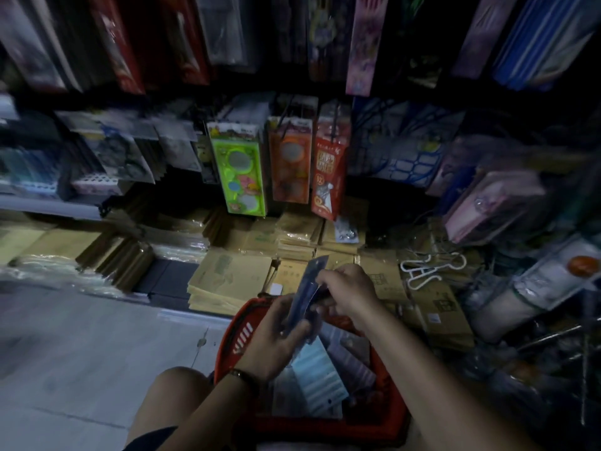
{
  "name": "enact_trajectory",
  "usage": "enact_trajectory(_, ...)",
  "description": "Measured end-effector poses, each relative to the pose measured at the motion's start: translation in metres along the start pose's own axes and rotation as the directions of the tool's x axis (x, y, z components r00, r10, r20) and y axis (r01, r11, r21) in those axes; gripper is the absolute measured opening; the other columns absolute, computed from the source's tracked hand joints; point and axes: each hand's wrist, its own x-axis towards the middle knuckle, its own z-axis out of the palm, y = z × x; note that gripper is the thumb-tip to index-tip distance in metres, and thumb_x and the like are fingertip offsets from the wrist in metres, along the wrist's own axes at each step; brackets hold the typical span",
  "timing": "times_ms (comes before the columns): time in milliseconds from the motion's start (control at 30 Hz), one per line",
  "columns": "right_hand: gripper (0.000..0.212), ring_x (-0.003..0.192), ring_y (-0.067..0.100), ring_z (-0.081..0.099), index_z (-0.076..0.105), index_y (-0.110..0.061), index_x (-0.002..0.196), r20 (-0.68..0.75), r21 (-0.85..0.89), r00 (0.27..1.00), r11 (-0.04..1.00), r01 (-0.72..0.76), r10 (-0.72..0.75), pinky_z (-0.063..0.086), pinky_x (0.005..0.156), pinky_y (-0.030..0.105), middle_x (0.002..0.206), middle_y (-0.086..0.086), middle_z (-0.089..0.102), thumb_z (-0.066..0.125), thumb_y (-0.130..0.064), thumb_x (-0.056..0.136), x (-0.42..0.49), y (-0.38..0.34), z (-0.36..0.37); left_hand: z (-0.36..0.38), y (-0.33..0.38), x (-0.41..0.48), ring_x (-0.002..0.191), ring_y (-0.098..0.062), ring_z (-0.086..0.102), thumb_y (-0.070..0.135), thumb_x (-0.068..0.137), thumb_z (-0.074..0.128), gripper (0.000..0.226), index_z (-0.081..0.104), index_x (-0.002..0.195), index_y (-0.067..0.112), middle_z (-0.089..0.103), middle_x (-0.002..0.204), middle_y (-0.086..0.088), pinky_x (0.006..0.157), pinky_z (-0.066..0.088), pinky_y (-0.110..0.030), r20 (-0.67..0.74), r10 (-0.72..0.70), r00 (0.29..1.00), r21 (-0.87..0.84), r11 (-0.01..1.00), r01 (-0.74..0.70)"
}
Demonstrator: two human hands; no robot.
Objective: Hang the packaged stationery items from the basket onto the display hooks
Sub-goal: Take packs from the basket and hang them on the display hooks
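A red plastic basket point(232, 340) sits on the floor between my knees, with several flat packaged items point(317, 375) lying inside. Above it both hands hold a small stack of dark blue packaged items point(307, 288), tilted upright. My left hand point(273, 340) grips the stack's lower end from below. My right hand point(344, 292) pinches its upper part from the right. Display hooks carry hanging packs ahead: a green one point(240, 167), an orange one point(291, 164) and a red one point(328, 170).
Stacks of brown paper notebooks point(227, 281) cover the low shelf under the hooks. White clip-shaped hangers point(429, 271) lie at the right among wrapped goods. More hanging packages fill the top rows. Pale tiled floor point(81, 353) spreads to the left.
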Motion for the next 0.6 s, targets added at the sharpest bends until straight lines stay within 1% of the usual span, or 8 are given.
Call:
enact_trajectory(67, 0.018, 0.052, 0.021, 0.072, 0.068, -0.003, 0.084, -0.038, -0.034, 0.998, 0.999, 0.042, -0.043, 0.05, 0.05, 0.028, 0.067, 0.007, 0.073, 0.064, -0.018, 0.094, -0.007, -0.014, -0.004, 0.0, 0.014, -0.001, 0.114, -0.007, 0.071, 0.012, 0.09, 0.081, 0.055, 0.056, 0.137, 0.029, 0.072, 0.126, 0.009, 0.09, 0.061, -0.027, -0.022, 0.033, 0.999, 0.009, 0.999, -0.033)
enact_trajectory(133, 0.025, 0.05, 0.018, 0.067, 0.069, -0.007, 0.089, -0.038, -0.023, 0.996, 0.996, 0.085, -0.086, 0.045, 0.051, 0.03, 0.067, 0.006, 0.069, 0.062, -0.028, 0.098, -0.014, -0.026, -0.009, 0.0, 0.027, 0.002, 0.109, -0.011, 0.073, 0.003, 0.092, 0.076, 0.047, 0.062, 0.129, 0.027, 0.075, 0.12, 0.009, 0.084, 0.061, -0.025, -0.1, 0.053, 0.994, -0.018, 0.998, -0.055)
enact_trajectory(200, 0.029, 0.055, 0.014, 0.064, 0.07, -0.015, 0.094, 0.002, -0.011, 0.99, 0.99, 0.14, -0.14, 0.046, 0.051, 0.03, 0.076, 0.005, 0.071, 0.058, -0.04, 0.103, -0.022, -0.04, -0.016, -0.002, 0.043, 0.004, 0.107, -0.024, 0.076, 0.001, 0.095, 0.07, 0.037, 0.067, 0.125, 0.023, 0.078, 0.116, 0.001, 0.085, 0.064, -0.038, -0.176, 0.012, 0.984, -0.171, 0.984, -0.042)
enact_trajectory(267, 0.026, 0.07, 0.012, 0.069, 0.072, -0.021, 0.095, 0.022, -0.089, 0.972, 0.968, 0.235, -0.234, 0.057, 0.068, 0.038, 0.087, -0.002, 0.076, 0.063, -0.045, 0.097, -0.029, -0.05, -0.025, -0.003, 0.066, 0.008, 0.104, -0.031, 0.077, 0.001, 0.097, 0.067, 0.034, 0.067, 0.125, 0.019, 0.079, 0.115, -0.007, 0.085, 0.064, -0.058, -0.174, -0.072, 0.982, -0.383, 0.924, 0.0)
enact_trajectory(300, 0.022, 0.081, 0.011, 0.071, 0.072, -0.024, 0.098, 0.037, -0.154, 0.955, 0.943, 0.296, -0.294, 0.059, 0.08, 0.04, 0.091, -0.005, 0.076, 0.069, -0.045, 0.09, -0.033, -0.053, -0.031, -0.004, 0.079, 0.01, 0.101, -0.031, 0.078, -0.001, 0.098, 0.064, 0.033, 0.066, 0.124, 0.017, 0.08, 0.113, -0.009, 0.085, 0.063, -0.059, -0.171, -0.075, 0.982, -0.437, 0.9, -0.007)
enact_trajectory(433, 0.073, 0.117, 0.001, 0.058, 0.058, -0.038, 0.134, 0.161, -0.43, 0.824, 0.712, 0.554, -0.544, 0.05, 0.1, 0.023, 0.128, -0.016, 0.061, 0.082, -0.053, 0.067, -0.057, -0.07, -0.061, -0.003, 0.134, 0.024, 0.109, -0.049, 0.072, -0.007, 0.096, 0.062, 0.033, 0.066, 0.127, 0.005, 0.074, 0.12, -0.028, 0.096, 0.056, -0.067, -0.154, -0.002, 0.988, -0.504, 0.86, -0.077)
enact_trajectory(533, 0.098, 0.137, 0.004, 0.037, 0.036, -0.035, 0.157, 0.222, -0.611, 0.675, 0.44, 0.659, -0.704, 0.036, 0.115, 0.025, 0.15, -0.021, 0.036, 0.086, -0.048, 0.074, -0.07, -0.091, -0.08, -0.002, 0.178, 0.035, 0.111, -0.048, 0.072, -0.002, 0.096, 0.063, 0.034, 0.065, 0.129, 0.007, 0.075, 0.121, -0.025, 0.089, 0.062, -0.059, -0.132, 0.048, 0.99, -0.505, 0.856, -0.108)
enact_trajectory(600, 0.1, 0.142, 0.008, 0.03, 0.025, -0.033, 0.163, 0.203, -0.665, 0.603, 0.344, 0.663, -0.772, 0.034, 0.118, 0.029, 0.152, -0.021, 0.028, 0.083, -0.045, 0.081, -0.075, -0.106, -0.093, 0.001, 0.21, 0.038, 0.109, -0.043, 0.074, 0.002, 0.096, 0.064, 0.033, 0.065, 0.128, 0.01, 0.076, 0.12, -0.021, 0.083, 0.065, -0.052, -0.093, 0.103, 0.99, -0.496, 0.858, -0.135)
